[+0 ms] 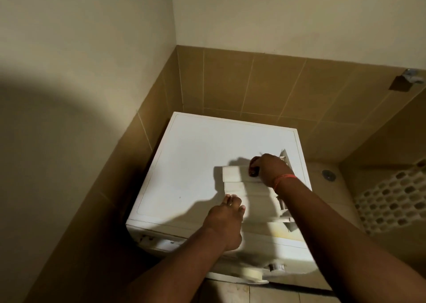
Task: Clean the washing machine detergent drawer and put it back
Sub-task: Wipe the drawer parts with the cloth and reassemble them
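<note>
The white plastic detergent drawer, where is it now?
The white plastic detergent drawer lies on top of the white washing machine, toward its right side, between the left hand and right hand.

Both my forearms are bare, no sleeves reaching into view. On my right wrist I wear a thin orange band (pixel 283 177). My left hand (pixel 224 219) wears nothing.

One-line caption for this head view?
Detergent drawer lies on the washing machine; left hand steadies it, right hand scrubs its far end.

Under your hands: washing machine (pixel 196 164) top smooth matt white | drawer (pixel 251 201) smooth cream plastic | wall tiles (pixel 276 88) smooth, matt
</note>
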